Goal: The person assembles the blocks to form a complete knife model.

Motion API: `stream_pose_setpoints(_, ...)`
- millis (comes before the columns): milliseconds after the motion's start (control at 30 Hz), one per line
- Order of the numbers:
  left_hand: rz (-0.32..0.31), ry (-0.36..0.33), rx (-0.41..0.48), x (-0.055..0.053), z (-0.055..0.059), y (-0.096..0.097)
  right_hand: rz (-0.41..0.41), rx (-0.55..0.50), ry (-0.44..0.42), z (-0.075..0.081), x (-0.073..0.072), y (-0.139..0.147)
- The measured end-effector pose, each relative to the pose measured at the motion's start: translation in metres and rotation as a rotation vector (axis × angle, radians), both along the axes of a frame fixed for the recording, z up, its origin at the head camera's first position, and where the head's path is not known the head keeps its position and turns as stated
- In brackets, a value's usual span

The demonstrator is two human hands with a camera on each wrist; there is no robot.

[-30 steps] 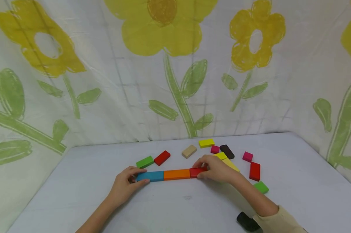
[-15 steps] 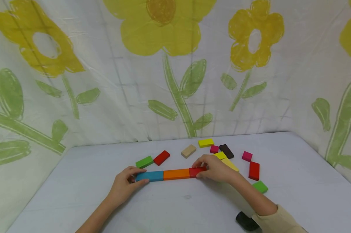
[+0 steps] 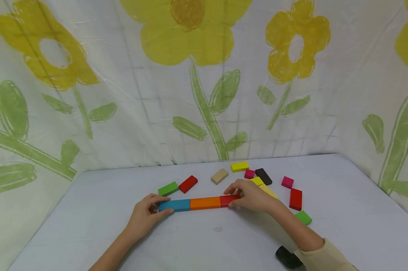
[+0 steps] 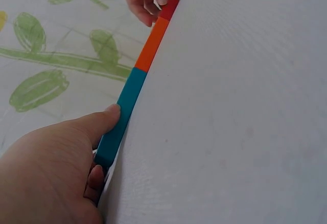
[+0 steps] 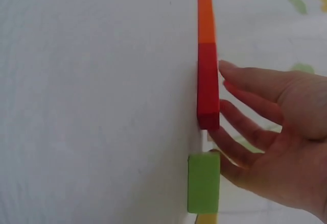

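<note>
my left hand (image 3: 145,213) pinching a blue oblong block (image 3: 176,205), my right hand (image 3: 252,196) pinching a red oblong block (image 5: 207,81), both long axes left-to-right

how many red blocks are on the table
3: one red block at the right hand, another red block behind the blue block, and a third red block to the right of that hand. The hand may hide more.

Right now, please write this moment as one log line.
left hand: grips blue block | right hand: grips red block | orange block: between them

Diffuse light casts soft shadows, with the wrist views dimmer.
</note>
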State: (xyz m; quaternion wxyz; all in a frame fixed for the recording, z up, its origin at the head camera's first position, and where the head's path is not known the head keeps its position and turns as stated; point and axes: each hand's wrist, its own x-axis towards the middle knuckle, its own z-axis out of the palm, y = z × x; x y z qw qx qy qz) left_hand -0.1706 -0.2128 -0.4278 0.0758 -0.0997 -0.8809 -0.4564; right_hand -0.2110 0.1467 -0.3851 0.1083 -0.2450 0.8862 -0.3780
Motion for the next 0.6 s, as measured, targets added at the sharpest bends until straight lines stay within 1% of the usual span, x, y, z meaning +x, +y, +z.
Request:
stream_pose_setpoints(100,0.002,-0.017,0.000,0.000,0.001,0.000,-0.006,-0.016,0.009,0.002,0.000,0.003)
stream_pose_setpoints(267,0.008,-0.031,-0.008,0.000,0.001,0.000,-0.035,-0.012,0.075,0.006,0.002,0.009)
stream_pose_setpoints(433,0.002,-0.020,-0.002,0.000,0.000,-0.001,-0.089,-0.009,0.124,0.007,0.007,0.016)
stream_pose_setpoints(600,-0.008,-0.004,-0.003,-0.001,-0.001,-0.001,-0.136,-0.023,0.134,0.005,0.011,0.023)
